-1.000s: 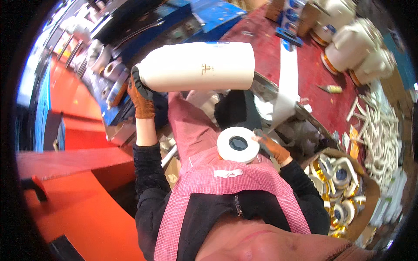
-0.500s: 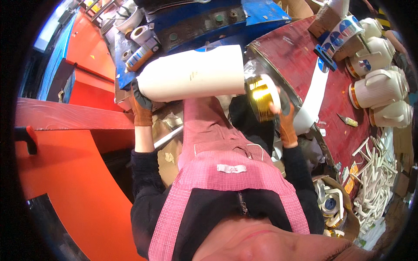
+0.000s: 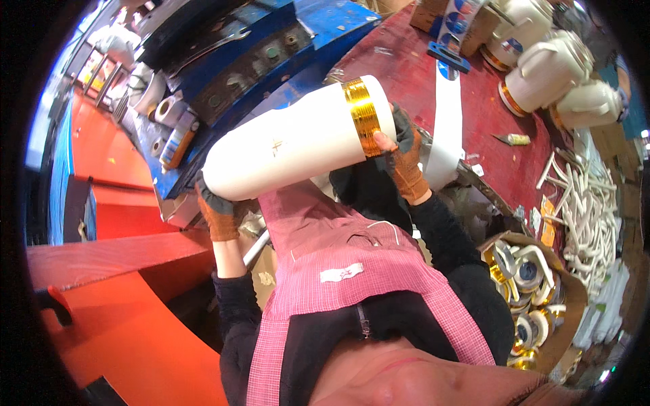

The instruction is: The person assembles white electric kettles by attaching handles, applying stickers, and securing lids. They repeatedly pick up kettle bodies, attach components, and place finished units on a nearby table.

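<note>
A cream-white thermos jug body (image 3: 291, 145) lies on its side across my lap, tilted so that its right end is higher. My left hand (image 3: 218, 208), in an orange and dark glove, cups its left end. On the right end sits a base ring with a shiny gold band (image 3: 362, 116), in line with the body. My right hand (image 3: 406, 157), in a similar glove, grips this ring, thumb on the gold band. Its other fingers are partly hidden behind the end.
Cream jugs with handles (image 3: 545, 71) stand on the red table (image 3: 399, 68) at right, near a roll of blue round labels (image 3: 460, 24). Loose handles (image 3: 582, 210) lie in a pile beyond a carton of gold-banded parts (image 3: 572, 298). An orange panel (image 3: 149, 331) is at left.
My right hand has brought the gold-banded ring left onto the body's right end, where it was apart before. The view has shifted, and the body is more tilted.
</note>
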The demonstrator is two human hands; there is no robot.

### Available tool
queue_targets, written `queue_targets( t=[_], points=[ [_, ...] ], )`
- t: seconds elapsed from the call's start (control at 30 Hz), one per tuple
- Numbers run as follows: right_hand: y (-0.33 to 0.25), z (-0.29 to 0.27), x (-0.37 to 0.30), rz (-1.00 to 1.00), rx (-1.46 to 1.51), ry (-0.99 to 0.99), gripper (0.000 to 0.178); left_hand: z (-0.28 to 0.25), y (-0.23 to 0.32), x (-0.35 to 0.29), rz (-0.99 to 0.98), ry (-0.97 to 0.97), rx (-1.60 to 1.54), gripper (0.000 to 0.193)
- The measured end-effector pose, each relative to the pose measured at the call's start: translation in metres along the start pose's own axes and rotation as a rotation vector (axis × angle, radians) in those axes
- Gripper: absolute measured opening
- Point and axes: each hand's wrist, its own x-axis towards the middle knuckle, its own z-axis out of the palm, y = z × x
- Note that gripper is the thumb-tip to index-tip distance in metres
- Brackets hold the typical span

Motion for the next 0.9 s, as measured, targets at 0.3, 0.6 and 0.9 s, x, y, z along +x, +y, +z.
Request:
queue_targets(
  t=[0.3, 0.6, 0.9],
  points=[
    [0.010, -0.027, 0.043, 0.088, 0.488, -0.163, 0.057, -0.010, 0.038, 0.023, 0.244, 0.137, 0.146, 0.042],
    [-0.036, -0.047, 0.048, -0.013, 0.238, -0.125, 0.077, 0.024, 0.056, 0.025, 0.247, 0.033, 0.020, 0.034],
    [-0.017, -0.059, 0.042, -0.231, 0.055, -0.203, 0.078, 0.062, 0.037, 0.036, -0.006, -0.108, -0.324, 0.033]
  ],
)
